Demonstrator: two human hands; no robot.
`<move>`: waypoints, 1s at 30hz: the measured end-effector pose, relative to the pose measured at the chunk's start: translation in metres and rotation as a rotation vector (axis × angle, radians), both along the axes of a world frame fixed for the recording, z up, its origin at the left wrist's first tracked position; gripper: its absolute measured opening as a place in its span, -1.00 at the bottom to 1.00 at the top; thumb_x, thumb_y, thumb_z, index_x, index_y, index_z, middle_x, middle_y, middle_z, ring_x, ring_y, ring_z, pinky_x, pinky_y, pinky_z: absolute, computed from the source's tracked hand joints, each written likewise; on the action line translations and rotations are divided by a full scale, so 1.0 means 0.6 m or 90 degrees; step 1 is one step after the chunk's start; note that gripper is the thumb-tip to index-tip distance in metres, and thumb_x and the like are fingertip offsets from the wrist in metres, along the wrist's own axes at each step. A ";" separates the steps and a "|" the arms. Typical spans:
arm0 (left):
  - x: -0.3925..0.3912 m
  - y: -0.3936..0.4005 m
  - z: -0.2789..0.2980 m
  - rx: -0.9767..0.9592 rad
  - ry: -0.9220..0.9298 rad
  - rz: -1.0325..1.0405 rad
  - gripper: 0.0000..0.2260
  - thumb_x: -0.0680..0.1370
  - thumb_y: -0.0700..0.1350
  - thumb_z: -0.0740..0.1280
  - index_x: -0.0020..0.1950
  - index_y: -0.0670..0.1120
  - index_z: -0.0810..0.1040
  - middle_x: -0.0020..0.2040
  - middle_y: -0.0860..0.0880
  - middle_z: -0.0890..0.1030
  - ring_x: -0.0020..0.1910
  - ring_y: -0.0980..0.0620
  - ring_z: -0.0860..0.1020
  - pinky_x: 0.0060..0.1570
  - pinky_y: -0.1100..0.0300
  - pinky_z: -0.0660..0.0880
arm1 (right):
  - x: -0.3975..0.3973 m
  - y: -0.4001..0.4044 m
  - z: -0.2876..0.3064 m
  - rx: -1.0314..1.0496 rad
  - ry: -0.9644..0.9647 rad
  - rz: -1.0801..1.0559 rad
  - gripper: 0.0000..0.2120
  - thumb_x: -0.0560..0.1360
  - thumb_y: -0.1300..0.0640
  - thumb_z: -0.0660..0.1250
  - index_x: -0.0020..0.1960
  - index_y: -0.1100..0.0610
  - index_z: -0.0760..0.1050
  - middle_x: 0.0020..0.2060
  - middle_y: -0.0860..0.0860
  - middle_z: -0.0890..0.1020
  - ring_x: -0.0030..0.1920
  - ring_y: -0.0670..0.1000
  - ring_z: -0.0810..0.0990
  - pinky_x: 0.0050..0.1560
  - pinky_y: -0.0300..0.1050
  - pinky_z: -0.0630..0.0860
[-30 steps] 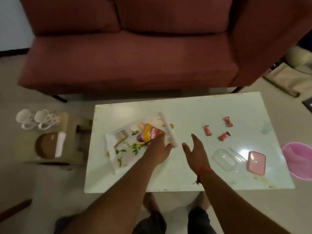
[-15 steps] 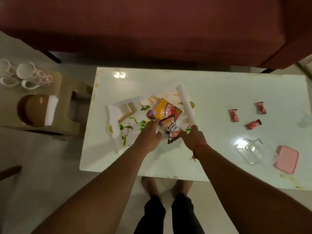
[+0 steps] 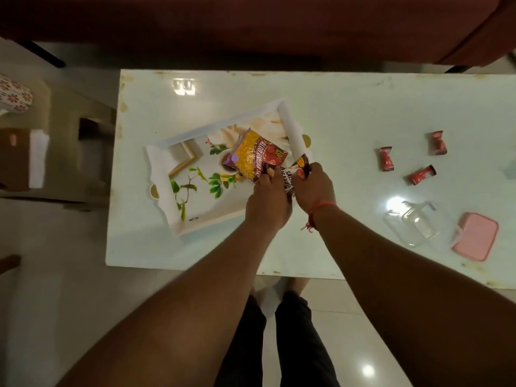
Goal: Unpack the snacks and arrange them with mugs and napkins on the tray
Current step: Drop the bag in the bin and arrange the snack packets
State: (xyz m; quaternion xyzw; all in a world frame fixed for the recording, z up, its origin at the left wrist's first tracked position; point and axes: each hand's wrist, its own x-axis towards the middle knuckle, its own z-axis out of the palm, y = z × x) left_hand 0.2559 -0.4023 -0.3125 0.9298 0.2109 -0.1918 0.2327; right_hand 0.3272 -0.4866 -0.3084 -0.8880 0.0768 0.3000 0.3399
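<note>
While your left hand (image 3: 269,202) and right hand (image 3: 314,188) both pinch the dark packet (image 3: 290,177) over the tray (image 3: 162,163), the yellow packet (image 3: 254,157) lies alongside, with three red sweets (image 3: 386,159) well apart.

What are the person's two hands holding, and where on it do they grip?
Both the left hand and right hand pinch the small dark peanut packet at its top edge.

Bare forearms, a red thread bracelet (image 3: 318,212) on the right wrist, black trousers (image 3: 275,344), bare feet.
</note>
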 end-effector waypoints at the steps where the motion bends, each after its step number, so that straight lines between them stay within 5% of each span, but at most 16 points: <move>1: 0.005 -0.009 -0.002 -0.008 0.000 0.003 -0.36 0.59 -0.01 0.26 0.58 -0.15 0.08 0.43 -0.25 0.30 0.32 -0.24 0.42 0.18 -0.09 0.51 | 0.012 -0.006 -0.003 -0.016 -0.004 0.023 -0.73 0.60 0.04 0.18 0.21 0.18 0.43 0.06 0.12 0.60 -0.04 0.12 0.53 -0.06 -0.06 0.43; 14: 0.033 -0.043 -0.023 0.020 0.097 0.060 -0.24 0.59 0.12 0.25 0.59 -0.19 -0.07 0.47 -0.20 0.19 0.39 -0.19 0.33 0.21 -0.06 0.48 | 0.051 -0.020 -0.021 -0.030 -0.087 0.105 -0.75 0.61 0.08 0.24 0.26 0.12 0.44 0.11 0.11 0.60 0.10 0.14 0.60 0.15 0.14 0.57; 18: 0.034 -0.036 -0.018 0.030 0.131 0.047 -0.25 0.59 0.17 0.21 0.60 -0.18 -0.05 0.48 -0.18 0.19 0.42 -0.20 0.27 0.21 -0.11 0.46 | 0.056 -0.020 -0.021 -0.036 -0.082 0.114 -0.58 0.59 0.08 0.28 0.42 0.15 0.34 0.24 0.16 0.52 0.24 0.19 0.52 0.26 0.16 0.50; 22: 0.019 -0.002 -0.009 0.044 -0.018 0.069 -0.37 0.57 0.08 0.28 0.55 -0.14 0.18 0.41 -0.19 0.34 0.32 -0.20 0.40 0.14 -0.08 0.53 | 0.066 -0.006 -0.002 -0.061 -0.269 0.158 -0.55 0.56 0.09 0.29 0.42 0.16 0.33 0.23 0.17 0.48 0.19 0.18 0.48 0.19 0.12 0.49; 25: 0.006 0.035 -0.003 0.000 -0.129 0.253 -0.51 0.55 -0.05 0.32 0.45 -0.12 0.33 0.31 -0.19 0.43 0.25 -0.18 0.44 0.16 -0.02 0.49 | 0.084 0.039 0.006 -0.040 -0.361 0.324 -0.62 0.55 0.14 0.26 0.35 0.20 0.42 0.19 0.20 0.51 0.18 0.22 0.48 0.19 0.11 0.45; 30: 0.025 0.116 -0.085 -0.272 -0.141 0.552 -0.47 0.38 0.08 0.28 0.35 0.02 0.44 0.13 -0.05 0.61 0.08 -0.09 0.59 0.12 -0.10 0.57 | 0.108 0.146 -0.020 -0.160 -0.126 0.553 -0.69 0.54 0.19 0.21 0.27 0.19 0.41 0.20 0.18 0.51 0.25 0.23 0.50 0.24 0.08 0.43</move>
